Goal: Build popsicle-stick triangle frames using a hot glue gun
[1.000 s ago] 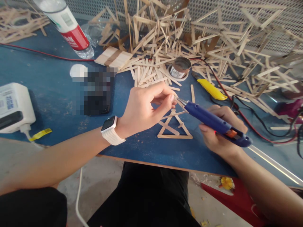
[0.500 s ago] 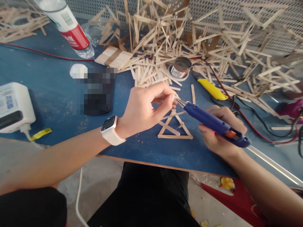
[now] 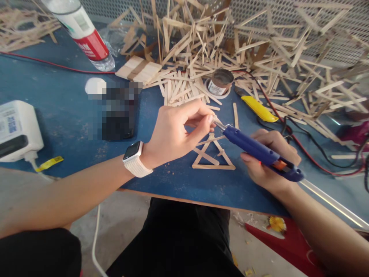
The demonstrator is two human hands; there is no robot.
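Note:
My right hand (image 3: 275, 159) is wrapped round a blue hot glue gun (image 3: 250, 144), a clear glue stick (image 3: 331, 202) jutting from its rear end. The gun's metal nozzle meets the fingertips of my left hand (image 3: 181, 129), which pinch a small pale piece of wooden stick (image 3: 215, 117). Most of that piece is hidden by the fingers. Below them a triangle of craft sticks (image 3: 213, 167) lies flat on the blue table, with further sticks across it. A loose craft stick (image 3: 235, 115) rests just beyond the nozzle.
A pile of craft sticks (image 3: 184, 86) and stick frames (image 3: 300, 50) fills the back. A small jar (image 3: 217, 86), yellow utility knife (image 3: 259, 109), dark phone (image 3: 121, 115), water bottle (image 3: 95, 44) and white power block (image 3: 19, 130) stand or lie around. Red cable (image 3: 57, 65) crosses behind.
The glue gun has shifted very slightly to the left, its nozzle still at my left fingertips. Nothing else visibly differs.

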